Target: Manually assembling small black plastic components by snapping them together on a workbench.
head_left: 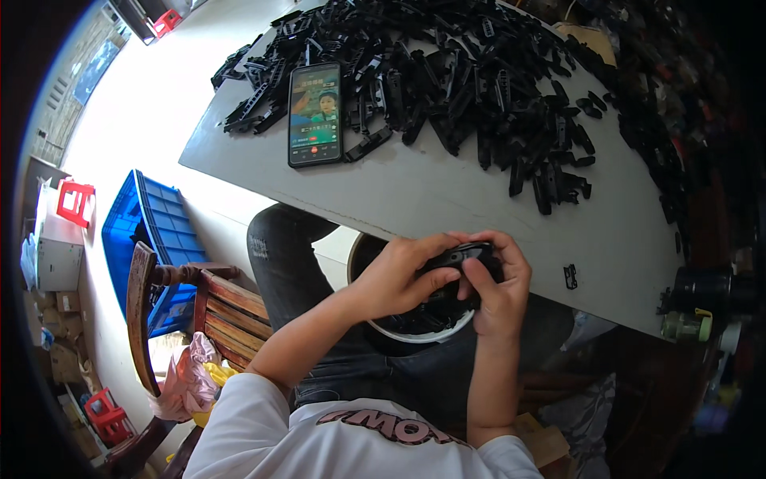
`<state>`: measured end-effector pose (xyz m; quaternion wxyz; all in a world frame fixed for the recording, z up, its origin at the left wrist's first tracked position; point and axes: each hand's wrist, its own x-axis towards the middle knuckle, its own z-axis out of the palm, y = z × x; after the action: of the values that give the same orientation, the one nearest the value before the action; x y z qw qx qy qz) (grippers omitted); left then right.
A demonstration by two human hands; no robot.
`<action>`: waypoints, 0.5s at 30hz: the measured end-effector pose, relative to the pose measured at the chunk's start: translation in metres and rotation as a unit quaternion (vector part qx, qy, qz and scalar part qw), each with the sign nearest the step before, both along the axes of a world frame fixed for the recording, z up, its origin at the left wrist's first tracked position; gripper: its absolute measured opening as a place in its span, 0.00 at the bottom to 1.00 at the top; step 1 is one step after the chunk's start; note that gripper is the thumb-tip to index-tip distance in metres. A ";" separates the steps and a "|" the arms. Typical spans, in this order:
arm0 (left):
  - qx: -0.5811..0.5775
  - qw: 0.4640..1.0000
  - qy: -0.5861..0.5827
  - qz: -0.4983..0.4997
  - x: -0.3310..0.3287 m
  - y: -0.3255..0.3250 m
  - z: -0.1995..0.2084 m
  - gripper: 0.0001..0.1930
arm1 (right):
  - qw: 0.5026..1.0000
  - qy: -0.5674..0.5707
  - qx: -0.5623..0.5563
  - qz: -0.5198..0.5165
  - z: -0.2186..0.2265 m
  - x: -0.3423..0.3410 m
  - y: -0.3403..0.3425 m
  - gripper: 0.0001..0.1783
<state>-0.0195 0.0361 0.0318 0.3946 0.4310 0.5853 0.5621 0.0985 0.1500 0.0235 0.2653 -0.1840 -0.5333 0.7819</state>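
Note:
Both my hands are closed on one black plastic part [467,254], held at the table's near edge above a bucket. My left hand [407,271] grips its left end, thumb pressed along the side. On the other end, my right hand [503,279] wraps its fingers over the top, with the thumb against the near face. The fingers hide much of the part. Below them, between my legs, the white-rimmed bucket [435,337] holds more black parts. A small black piece [570,276] lies alone on the table, right of my hands.
A large heap of black plastic parts [447,88] covers the far side of the white table [383,203]. A phone [315,116] with a lit screen lies by the heap. At left are a wooden chair [231,307], a blue crate [163,215] and red stools [74,202].

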 end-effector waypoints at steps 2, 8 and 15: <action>0.017 0.994 0.100 0.050 0.004 0.001 -0.008 0.19 | 1.000 -0.004 -0.001 -0.009 -0.007 -0.001 0.002 0.17; -0.116 0.736 0.586 0.318 -0.061 0.017 -0.010 0.14 | 0.956 -0.043 0.228 -0.179 -0.018 -0.008 0.074 0.11; -0.215 0.651 0.680 0.260 -0.087 0.017 -0.027 0.09 | 0.527 -0.360 0.768 -0.046 0.001 -0.039 0.103 0.17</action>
<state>-0.1065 0.0533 0.0049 -0.1945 0.4259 0.8823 0.0493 0.0590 0.2529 0.0246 0.1254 -0.1995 -0.9688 -0.0763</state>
